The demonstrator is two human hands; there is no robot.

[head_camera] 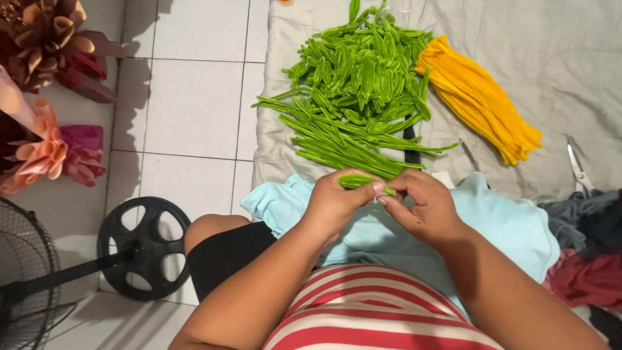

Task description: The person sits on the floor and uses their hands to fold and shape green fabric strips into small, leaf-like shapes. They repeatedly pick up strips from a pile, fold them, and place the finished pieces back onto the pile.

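Striped shirt fabric [369, 311] fills the bottom centre of the frame. Above it, at centre frame, the left hand [334, 204] and right hand [424, 207] meet, both pinched closed on one green pipe-cleaner leaf [359, 180]. For a clean shape, the fingertips should grip close to the bend and twist tightly. Counts: one pile of finished green leaves [359, 71] at upper centre, one bundle of straight green stems [337, 146] below it, one bundle of yellow stems [479, 97] at upper right, and apparently two scissors [578, 170] at right, partly hidden
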